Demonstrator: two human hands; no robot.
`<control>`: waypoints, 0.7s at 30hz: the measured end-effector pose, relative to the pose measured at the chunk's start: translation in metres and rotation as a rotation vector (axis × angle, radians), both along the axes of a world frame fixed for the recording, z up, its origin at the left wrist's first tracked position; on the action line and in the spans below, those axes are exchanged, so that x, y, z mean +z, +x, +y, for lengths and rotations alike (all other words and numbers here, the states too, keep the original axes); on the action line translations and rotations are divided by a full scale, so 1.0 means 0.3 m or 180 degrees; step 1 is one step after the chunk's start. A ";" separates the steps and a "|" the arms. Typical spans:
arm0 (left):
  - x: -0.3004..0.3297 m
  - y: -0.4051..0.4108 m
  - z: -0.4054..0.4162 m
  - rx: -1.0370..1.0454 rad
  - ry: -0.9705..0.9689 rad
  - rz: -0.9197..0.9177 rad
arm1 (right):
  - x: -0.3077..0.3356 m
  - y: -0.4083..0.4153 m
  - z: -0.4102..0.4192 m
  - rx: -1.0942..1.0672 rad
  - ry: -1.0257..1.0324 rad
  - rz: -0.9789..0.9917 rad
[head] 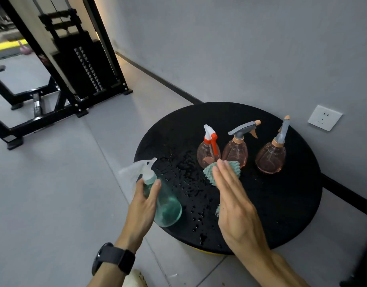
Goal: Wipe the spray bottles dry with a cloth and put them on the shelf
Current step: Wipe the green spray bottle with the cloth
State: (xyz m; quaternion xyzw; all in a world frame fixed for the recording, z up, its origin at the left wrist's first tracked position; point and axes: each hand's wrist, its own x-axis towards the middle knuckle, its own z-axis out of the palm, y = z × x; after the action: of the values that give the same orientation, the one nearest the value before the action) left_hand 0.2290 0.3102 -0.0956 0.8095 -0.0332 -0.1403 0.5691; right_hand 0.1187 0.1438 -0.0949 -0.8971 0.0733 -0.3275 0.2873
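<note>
My left hand (pixel 144 200) grips a teal see-through spray bottle (pixel 167 206) with a white trigger head, tilted over the left edge of a round black platform (pixel 281 214). My right hand (pixel 232 195) is held with straight fingers against a teal fluffy cloth (pixel 214 172), which shows past the fingertips and below the palm. Three pink spray bottles stand upright at the back of the platform: one with a red-and-white head (pixel 208 152), one with a grey head (pixel 235 151), and one further right (pixel 271 156).
Water droplets cover the platform's left half. A grey wall with a white socket (pixel 324 118) rises right behind the platform. A black weight machine (pixel 79 59) stands at the far left on the grey floor. No shelf is in view.
</note>
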 end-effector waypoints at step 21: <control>-0.102 0.361 -0.079 -0.0237 0.0760 -0.0881 | -0.024 0.042 0.010 -0.0018 -0.0063 0.0033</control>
State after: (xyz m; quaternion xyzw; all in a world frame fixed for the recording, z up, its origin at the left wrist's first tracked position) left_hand 0.3374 0.2867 -0.1263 0.8811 -0.1242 -0.0514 0.4533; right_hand 0.1312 0.1467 -0.1022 -0.9014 0.0742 -0.3243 0.2771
